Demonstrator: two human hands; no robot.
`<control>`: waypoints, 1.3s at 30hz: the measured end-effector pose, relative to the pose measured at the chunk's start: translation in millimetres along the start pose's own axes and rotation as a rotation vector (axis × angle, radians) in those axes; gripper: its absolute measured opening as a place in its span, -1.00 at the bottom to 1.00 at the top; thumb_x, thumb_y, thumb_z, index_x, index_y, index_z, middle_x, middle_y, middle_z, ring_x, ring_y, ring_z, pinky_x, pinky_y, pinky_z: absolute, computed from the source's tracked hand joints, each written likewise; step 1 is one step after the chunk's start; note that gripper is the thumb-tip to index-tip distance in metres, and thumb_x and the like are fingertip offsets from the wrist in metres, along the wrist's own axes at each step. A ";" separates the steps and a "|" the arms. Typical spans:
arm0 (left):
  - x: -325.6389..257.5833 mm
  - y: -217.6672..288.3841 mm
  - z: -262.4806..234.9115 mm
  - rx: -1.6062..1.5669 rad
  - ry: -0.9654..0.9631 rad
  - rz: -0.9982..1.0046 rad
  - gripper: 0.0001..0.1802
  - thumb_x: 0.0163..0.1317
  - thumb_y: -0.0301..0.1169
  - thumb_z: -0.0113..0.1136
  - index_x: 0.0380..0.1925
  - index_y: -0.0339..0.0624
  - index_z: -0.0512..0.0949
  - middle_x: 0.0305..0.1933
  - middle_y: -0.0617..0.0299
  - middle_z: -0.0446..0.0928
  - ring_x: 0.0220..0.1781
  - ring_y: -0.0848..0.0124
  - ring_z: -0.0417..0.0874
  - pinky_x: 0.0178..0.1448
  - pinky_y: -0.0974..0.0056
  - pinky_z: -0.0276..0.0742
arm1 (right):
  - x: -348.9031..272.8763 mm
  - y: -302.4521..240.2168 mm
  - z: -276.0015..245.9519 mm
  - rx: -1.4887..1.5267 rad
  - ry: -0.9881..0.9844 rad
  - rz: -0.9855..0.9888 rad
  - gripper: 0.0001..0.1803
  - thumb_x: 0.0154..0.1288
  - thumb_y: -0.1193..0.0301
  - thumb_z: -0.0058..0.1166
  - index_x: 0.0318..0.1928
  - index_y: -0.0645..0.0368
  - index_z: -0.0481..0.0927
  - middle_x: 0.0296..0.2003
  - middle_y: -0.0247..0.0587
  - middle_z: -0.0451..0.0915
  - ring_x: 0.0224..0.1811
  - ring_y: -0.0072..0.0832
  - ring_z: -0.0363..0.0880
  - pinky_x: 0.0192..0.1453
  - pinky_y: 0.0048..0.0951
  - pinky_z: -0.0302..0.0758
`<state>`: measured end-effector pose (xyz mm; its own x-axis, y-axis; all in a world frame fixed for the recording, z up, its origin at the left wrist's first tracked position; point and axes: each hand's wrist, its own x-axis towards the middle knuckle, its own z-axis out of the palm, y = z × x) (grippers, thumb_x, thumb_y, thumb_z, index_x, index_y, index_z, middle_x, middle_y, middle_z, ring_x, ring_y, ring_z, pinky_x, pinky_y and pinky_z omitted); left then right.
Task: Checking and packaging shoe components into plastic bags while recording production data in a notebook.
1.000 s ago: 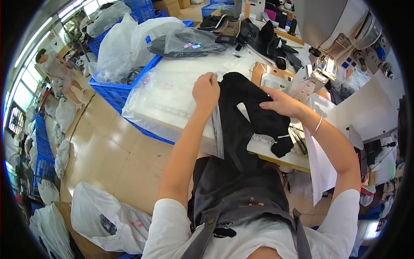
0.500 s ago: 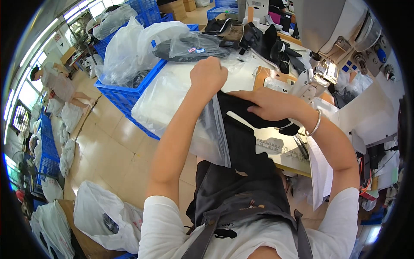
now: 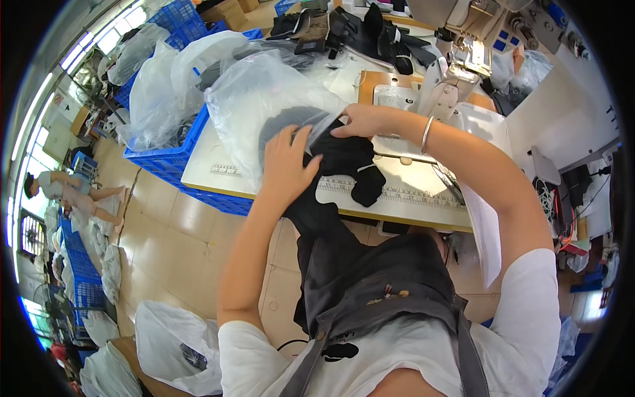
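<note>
A clear plastic bag (image 3: 235,89) lies puffed out on the white table, its mouth toward me. Black fabric (image 3: 347,155) lies at the mouth, and a dark part of it shows through the film. My left hand (image 3: 288,159) rests on the bag and fabric, fingers stretched and thumb apart. With thumb and fingers pinched, my right hand (image 3: 367,122) holds the rim of the bag beside the fabric. One end of the fabric hangs over the table edge toward my dark apron (image 3: 377,284), where the two dark cloths are hard to tell apart.
A sewing machine (image 3: 456,73) stands at the right, scissors (image 3: 450,182) near the front edge. A ruler strip (image 3: 410,197) runs along that edge. A blue crate (image 3: 165,159) with plastic bags adjoins the table's left. Black pieces (image 3: 370,36) lie at the back. Another person stands far left.
The bag, earlier hanging narrow beside the fabric, is now spread over the table with dark fabric partly inside. My left hand has come down from a raised fist and spread its fingers.
</note>
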<state>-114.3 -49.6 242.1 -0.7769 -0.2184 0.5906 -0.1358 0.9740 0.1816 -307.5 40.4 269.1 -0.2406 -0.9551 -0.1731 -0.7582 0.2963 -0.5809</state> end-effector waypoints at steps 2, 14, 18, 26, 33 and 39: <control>-36.9 4.9 -0.6 0.214 0.140 -0.001 -0.53 -0.01 -0.35 0.22 -0.06 -0.23 0.38 -0.05 -0.06 0.36 -0.03 0.04 0.40 0.00 0.07 0.32 | -2.9 9.6 3.2 0.342 -0.141 0.172 -0.31 0.06 0.27 0.21 0.16 0.30 0.27 -0.06 -0.01 0.48 -0.08 -0.26 0.52 -0.13 -0.31 0.56; -126.2 -0.9 -6.8 -1.708 -0.170 -1.148 -0.67 0.25 -0.31 0.06 -0.22 -0.46 0.47 -0.24 0.05 0.57 -0.22 0.34 0.62 -0.13 0.29 0.54 | 4.1 2.1 31.0 0.238 0.165 0.140 -0.33 -0.04 0.38 0.26 0.10 0.35 0.30 -0.20 0.12 0.53 -0.15 -0.15 0.54 -0.14 -0.31 0.49; -107.2 10.5 -10.3 -1.846 0.033 -1.035 -0.71 0.26 -0.37 0.05 -0.23 -0.48 0.48 -0.22 0.02 0.56 -0.19 0.32 0.62 -0.12 0.28 0.56 | -9.9 -9.0 27.0 -0.443 0.162 0.064 -0.54 0.06 0.29 0.19 -0.09 0.30 0.42 -0.35 0.03 0.55 -0.20 -0.09 0.54 -0.12 -0.27 0.47; -85.3 14.4 -4.7 -1.979 0.225 -1.176 -0.72 0.18 -0.47 0.06 -0.11 -0.40 0.45 -0.16 0.06 0.56 -0.16 0.31 0.62 -0.14 0.28 0.56 | -26.5 -8.8 9.8 -0.679 0.574 -0.444 -0.60 0.05 0.32 0.17 -0.14 0.18 0.35 -0.16 -0.17 0.44 -0.30 -0.18 0.53 -0.23 -0.25 0.48; -63.0 5.8 11.2 -2.180 0.166 -1.043 -0.64 0.32 -0.34 -0.10 -0.05 -0.47 0.31 -0.46 0.23 0.39 -0.27 0.27 0.47 -0.08 0.21 0.41 | 4.6 21.3 19.4 -0.641 0.240 -0.194 -0.72 0.07 0.44 0.07 -0.19 0.21 0.37 -0.36 -0.05 0.51 -0.24 -0.16 0.53 -0.21 -0.22 0.47; -30.2 -34.0 4.1 -1.992 0.584 -0.618 -0.70 0.34 -0.32 -0.11 -0.06 -0.31 0.35 -0.42 0.24 0.43 -0.28 0.31 0.48 -0.01 0.16 0.40 | -34.1 -14.0 11.9 -0.238 0.019 -0.260 -0.90 0.16 0.50 -0.12 -0.39 0.23 0.46 -0.52 -0.13 0.50 -0.32 -0.27 0.54 -0.28 -0.33 0.44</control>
<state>-88.8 -75.9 214.9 -0.6197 -0.7618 0.1889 0.7201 -0.4562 0.5227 -281.5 68.7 273.6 -0.0307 -0.9991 -0.0277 -0.9149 0.0392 -0.4017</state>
